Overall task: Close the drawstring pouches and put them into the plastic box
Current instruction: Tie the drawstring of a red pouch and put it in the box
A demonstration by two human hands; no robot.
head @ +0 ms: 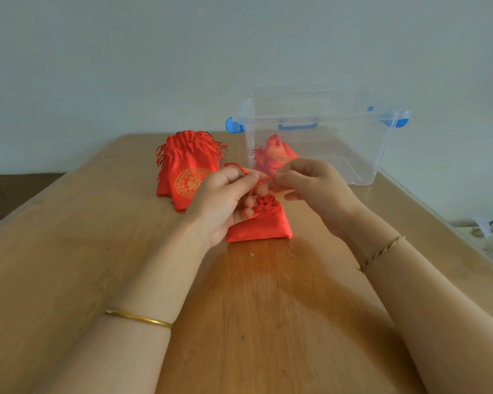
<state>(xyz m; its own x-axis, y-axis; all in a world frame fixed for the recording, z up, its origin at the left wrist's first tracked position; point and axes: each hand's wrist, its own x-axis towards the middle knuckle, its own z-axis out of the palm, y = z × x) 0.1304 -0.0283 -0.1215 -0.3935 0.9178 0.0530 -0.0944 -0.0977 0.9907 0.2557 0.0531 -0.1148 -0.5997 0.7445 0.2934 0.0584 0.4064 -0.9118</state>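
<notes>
A small red drawstring pouch point(261, 224) lies on the wooden table point(69, 251) in front of me, its neck gathered tight. My left hand point(225, 200) pinches one red cord of it and my right hand point(310, 186) pinches the other cord, the two hands close together just above the pouch. Behind my left hand lie more red pouches with gold print point(187, 169), stacked and with open necks. One red pouch point(273, 155) lies inside the clear plastic box point(339, 155) with blue latches, which stands at the back right.
The table runs to a pale wall at the back. Its right edge passes just right of the box, with some light objects point(487, 226) beyond it. A dark surface point(12, 191) lies off the table's left edge.
</notes>
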